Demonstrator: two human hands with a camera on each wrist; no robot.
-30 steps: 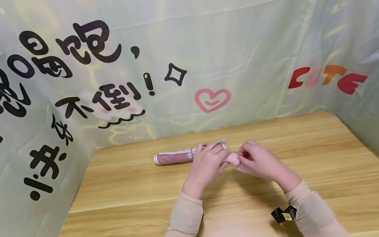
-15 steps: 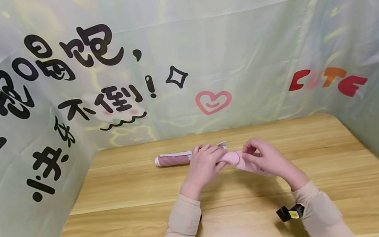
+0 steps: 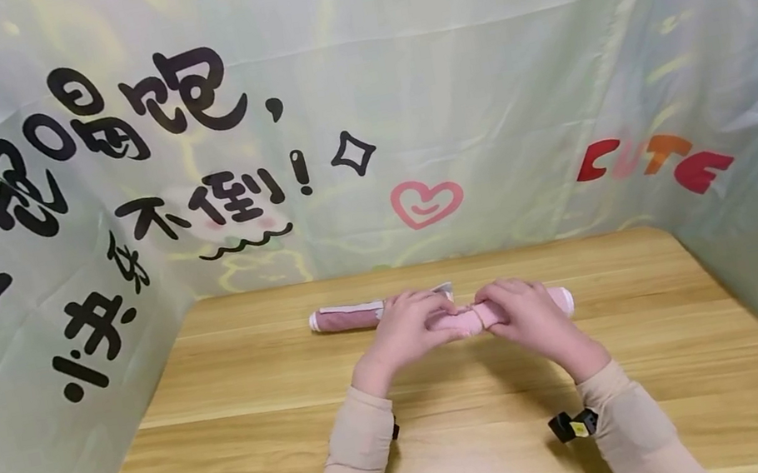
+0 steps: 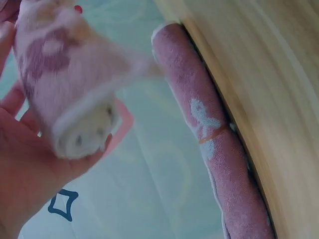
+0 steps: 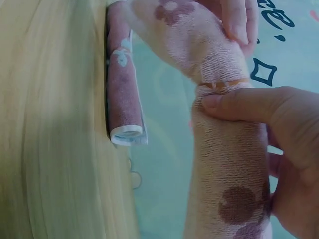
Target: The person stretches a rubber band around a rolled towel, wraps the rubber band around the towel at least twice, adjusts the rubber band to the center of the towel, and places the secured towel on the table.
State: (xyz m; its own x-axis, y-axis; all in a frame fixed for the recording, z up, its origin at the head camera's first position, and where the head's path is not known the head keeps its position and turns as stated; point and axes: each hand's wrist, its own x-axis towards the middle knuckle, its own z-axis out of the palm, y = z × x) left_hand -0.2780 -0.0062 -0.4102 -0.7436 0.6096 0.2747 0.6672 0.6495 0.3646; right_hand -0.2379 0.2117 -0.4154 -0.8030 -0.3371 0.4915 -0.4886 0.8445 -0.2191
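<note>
A light pink rolled towel (image 3: pixel 457 324) with darker flower-like patches is held above the table, in front of a second roll. My left hand (image 3: pixel 403 332) holds its left part; in the left wrist view that hand (image 4: pixel 45 174) cups one end of the roll. My right hand (image 3: pixel 532 319) grips it right of the middle. In the right wrist view, the thumb of my right hand (image 5: pixel 294 124) presses beside an orange-brown rubber band (image 5: pixel 227 83) that cinches the towel. The white-edged right end pokes out past my right hand.
A darker pink rolled towel (image 3: pixel 348 317), banded round its middle, lies on the wooden table (image 3: pixel 248 445) just behind my left hand. Printed cloth walls (image 3: pixel 492 98) enclose the back and sides. A small black device (image 3: pixel 572 426) is at my right wrist.
My right hand moved from pinching near the band to gripping round the roll. The light pink towel's right end now shows, and the roll lies more level between both hands.
</note>
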